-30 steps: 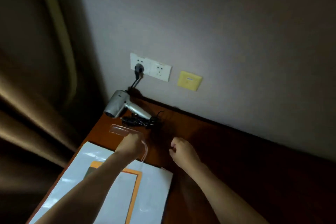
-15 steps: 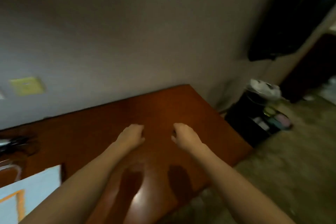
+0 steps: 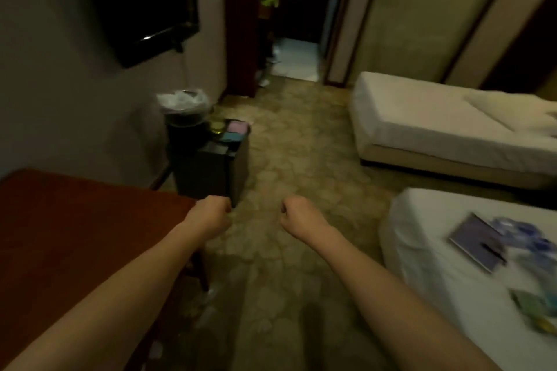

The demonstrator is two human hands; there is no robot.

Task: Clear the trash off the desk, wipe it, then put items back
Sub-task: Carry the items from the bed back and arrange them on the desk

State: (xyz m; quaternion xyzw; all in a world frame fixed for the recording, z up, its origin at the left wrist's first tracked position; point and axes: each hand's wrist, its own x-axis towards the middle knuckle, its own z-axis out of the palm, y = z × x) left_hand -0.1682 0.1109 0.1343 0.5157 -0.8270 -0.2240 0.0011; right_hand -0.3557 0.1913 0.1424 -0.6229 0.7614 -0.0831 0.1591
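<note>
Hovering: left hand [image 3: 211, 214] fingers curled at desk [image 3: 75, 235] corner | right hand [image 3: 298, 214] apart

At lower left we see the corner of a reddish-brown wooden bench [image 3: 75, 235], its visible top bare. Beyond it on the patterned carpet floor [image 3: 295, 159] stand a dark box [image 3: 211, 172] with pink, blue and green items on top and a lined bin [image 3: 184, 111] just beside it. The near bed [image 3: 428, 250] carries a dark notebook [image 3: 476, 241] and blurred blue and green items; the far bed [image 3: 437, 126] carries only its white bedding.
</note>
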